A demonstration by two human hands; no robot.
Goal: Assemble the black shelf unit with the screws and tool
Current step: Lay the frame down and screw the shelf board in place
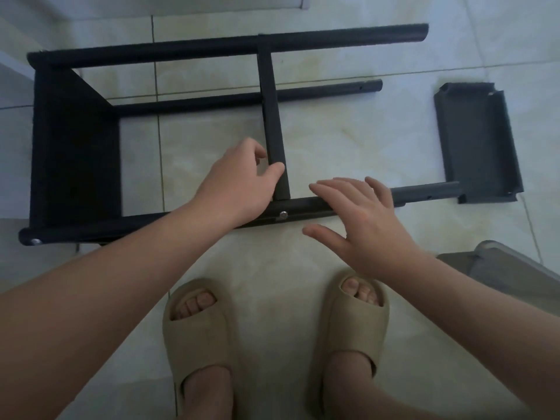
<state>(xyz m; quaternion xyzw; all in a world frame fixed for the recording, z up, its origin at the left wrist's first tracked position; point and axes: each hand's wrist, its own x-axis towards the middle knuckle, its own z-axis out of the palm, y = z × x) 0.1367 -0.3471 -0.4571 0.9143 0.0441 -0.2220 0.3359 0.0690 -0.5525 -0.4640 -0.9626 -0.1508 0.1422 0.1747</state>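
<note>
Our black tube-framed metal shelf unit (pixel 75 147) lies on its side on the pale tiled floor (pixel 333 131). Our left hand (pixel 239 183) grips its black crossbar (pixel 272 116) just above 1 silver screw (pixel 283 214). Our right hand (pixel 363 219) spreads open over the near tube (pixel 424 190), and 1 loose dark panel (pixel 478 140) lies farther right.

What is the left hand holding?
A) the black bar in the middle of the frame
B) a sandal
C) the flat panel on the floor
A: the left hand pinches the middle bar between thumb and fingers, near where it meets the front pole.
</note>
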